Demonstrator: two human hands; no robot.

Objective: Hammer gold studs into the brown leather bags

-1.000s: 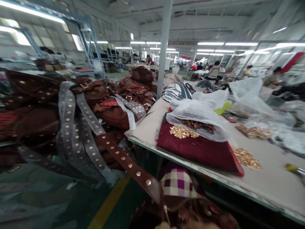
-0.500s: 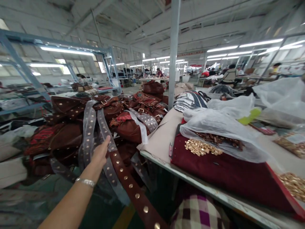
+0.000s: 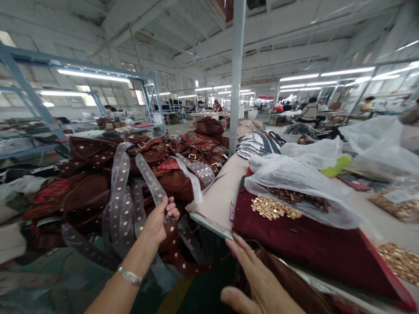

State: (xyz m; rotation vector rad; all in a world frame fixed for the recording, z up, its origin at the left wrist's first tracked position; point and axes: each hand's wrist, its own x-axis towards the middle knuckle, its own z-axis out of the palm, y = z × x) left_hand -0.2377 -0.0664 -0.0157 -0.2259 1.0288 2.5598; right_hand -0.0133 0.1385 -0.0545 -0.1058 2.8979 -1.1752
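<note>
My left hand (image 3: 160, 220) is closed around a brown studded strap (image 3: 173, 246). Translucent wrapping covers the strap above the hand; bare brown leather with gold studs curves away below it. My right hand (image 3: 255, 272) has its fingers stretched out and thumb apart, close to the table's edge. Beside it, partly hidden, a brown leather piece with a light-coloured edge (image 3: 291, 277) lies along the table front. More wrapped studded straps (image 3: 119, 192) hang from a heap of brown leather bags (image 3: 87, 196), left of my left hand.
On the table (image 3: 218, 192), gold studs (image 3: 270, 207) and a plastic bag (image 3: 294, 179) lie on dark red cloth (image 3: 314, 248). A small pink-handled tool (image 3: 232, 211) lies by the cloth. A metal post (image 3: 236, 78) rises behind. People work in the background.
My left hand has moved right and closed on the strap, whose lower end now curves. My right hand has come into view, and the brown leather piece now shows at the table front.
</note>
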